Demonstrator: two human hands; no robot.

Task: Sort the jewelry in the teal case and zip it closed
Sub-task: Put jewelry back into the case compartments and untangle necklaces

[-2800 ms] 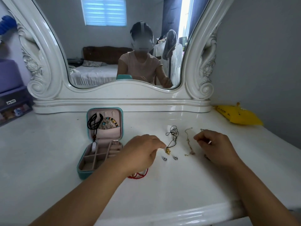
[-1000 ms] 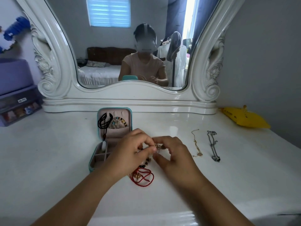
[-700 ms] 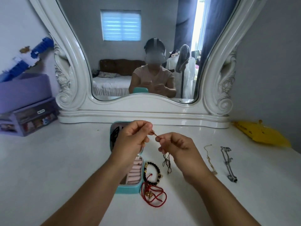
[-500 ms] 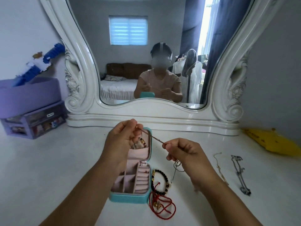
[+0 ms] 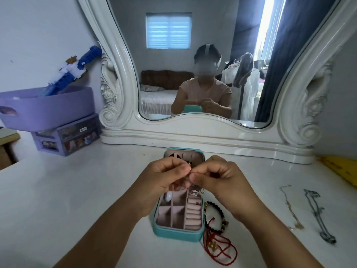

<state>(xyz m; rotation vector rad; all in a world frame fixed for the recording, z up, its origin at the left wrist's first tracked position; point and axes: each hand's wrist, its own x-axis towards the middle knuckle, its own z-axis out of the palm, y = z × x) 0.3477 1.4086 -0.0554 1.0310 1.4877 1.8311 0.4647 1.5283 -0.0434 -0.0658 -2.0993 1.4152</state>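
The teal case (image 5: 174,233) lies open on the white vanity top, pink dividers inside, its lid standing up behind my hands. My left hand (image 5: 162,182) and my right hand (image 5: 216,178) meet above the case, fingertips together, both pinching a thin black cord necklace (image 5: 190,168); most of the cord is hidden by my fingers. A white pendant (image 5: 168,196) lies in the case's upper left compartment. Right of the case lie a black bead bracelet (image 5: 216,217) and a red cord bracelet (image 5: 220,248).
A thin gold chain (image 5: 290,207) and a silver chain (image 5: 318,215) lie at the right. A yellow pouch (image 5: 342,169) sits at the far right. The ornate white mirror (image 5: 193,128) stands behind. A purple drawer box (image 5: 65,138) and basin are at the left.
My hands, earlier apart with the cord stretched between them, have come together above the open case. The view has tilted down slightly.
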